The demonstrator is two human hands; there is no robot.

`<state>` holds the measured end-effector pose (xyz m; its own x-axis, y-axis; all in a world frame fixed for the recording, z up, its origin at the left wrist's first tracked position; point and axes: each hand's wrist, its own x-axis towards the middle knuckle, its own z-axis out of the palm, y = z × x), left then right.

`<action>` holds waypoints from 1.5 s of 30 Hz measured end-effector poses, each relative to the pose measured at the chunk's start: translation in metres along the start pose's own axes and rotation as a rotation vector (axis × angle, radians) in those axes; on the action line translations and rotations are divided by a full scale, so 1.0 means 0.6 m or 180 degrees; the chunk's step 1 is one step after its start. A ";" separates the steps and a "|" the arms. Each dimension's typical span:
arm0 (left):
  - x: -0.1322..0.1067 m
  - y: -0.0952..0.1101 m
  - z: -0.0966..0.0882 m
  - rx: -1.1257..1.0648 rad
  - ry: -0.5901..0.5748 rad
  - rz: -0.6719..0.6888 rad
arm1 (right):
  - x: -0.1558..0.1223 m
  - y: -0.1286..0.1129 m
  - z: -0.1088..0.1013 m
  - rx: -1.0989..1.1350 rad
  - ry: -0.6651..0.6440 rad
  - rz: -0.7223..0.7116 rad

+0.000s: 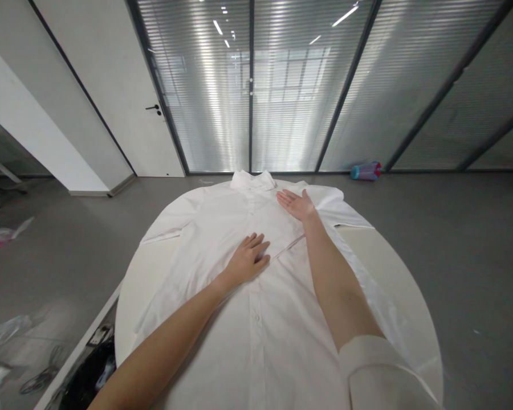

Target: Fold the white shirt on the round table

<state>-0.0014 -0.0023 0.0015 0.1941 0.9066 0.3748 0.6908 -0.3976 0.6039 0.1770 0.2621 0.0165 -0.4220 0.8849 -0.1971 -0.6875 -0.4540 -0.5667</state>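
- The white shirt (256, 296) lies spread front-up across the round bench (402, 279), collar (253, 180) at the far edge.
- The left hand (245, 259) rests flat and released on the chest; the right hand (297, 205) lies open beside the collar, grasping nothing.
- Smoothing goes best with palms flat, stroking outward from the button line so creases leave the cloth.

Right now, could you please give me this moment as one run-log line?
left hand: flat on shirt middle | right hand: flat near collar | shirt: spread, collar away, on white round table
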 end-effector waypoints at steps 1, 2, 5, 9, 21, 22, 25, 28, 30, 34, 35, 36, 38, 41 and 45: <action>0.000 0.002 -0.001 0.0064 -0.0021 0.0001 | 0.002 0.001 -0.001 -0.0040 0.0183 -0.0035; 0.001 0.004 -0.002 0.0149 -0.0076 -0.0012 | 0.004 0.001 -0.003 -0.0054 0.0381 -0.0151; 0.003 0.012 -0.007 0.0503 -0.0351 -0.0093 | 0.009 -0.005 -0.006 -0.0018 0.0874 -0.0721; 0.005 0.019 -0.010 0.0799 -0.0486 -0.0150 | 0.007 -0.006 -0.004 -0.0017 0.0656 -0.1036; 0.004 0.009 -0.005 0.0829 -0.0415 -0.0083 | 0.012 0.001 -0.018 -0.0481 0.0382 -0.0948; 0.004 0.008 -0.005 0.0824 -0.0409 -0.0087 | 0.013 0.003 -0.017 -0.0570 0.0293 -0.0894; 0.004 0.007 -0.003 0.0801 -0.0369 -0.0068 | 0.018 0.010 -0.007 -0.0947 0.0614 -0.0812; 0.006 0.006 -0.001 0.0775 -0.0324 -0.0056 | 0.016 0.014 0.011 -0.1106 0.1036 -0.1005; 0.008 0.005 -0.001 0.0772 -0.0307 -0.0064 | 0.000 0.009 0.025 -0.1153 0.0994 -0.1026; 0.009 0.002 -0.001 0.0754 -0.0315 -0.0070 | -0.085 -0.014 0.045 -0.1755 0.0312 -0.0508; 0.008 0.001 -0.001 0.0731 -0.0320 -0.0061 | -0.115 -0.019 0.044 -0.2024 0.0167 -0.0373; 0.007 0.000 0.000 0.0685 -0.0315 -0.0046 | -0.145 -0.022 0.040 -0.2292 0.0109 -0.0318; 0.007 -0.003 0.004 0.0449 -0.0259 -0.0020 | -0.205 -0.022 0.021 -0.2680 0.0183 -0.0441; 0.016 -0.006 0.007 -0.0578 0.0029 -0.0304 | -0.279 -0.008 -0.027 -0.2845 0.0372 -0.0728; 0.040 -0.018 -0.036 -0.1586 0.0490 -0.0872 | -0.341 0.009 -0.083 -0.2873 0.0457 -0.1147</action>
<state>-0.0192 0.0208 0.0193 -0.0743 0.9694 0.2339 0.2835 -0.2043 0.9370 0.2890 0.0838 0.0136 -0.1586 0.9863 0.0462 -0.0260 0.0426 -0.9988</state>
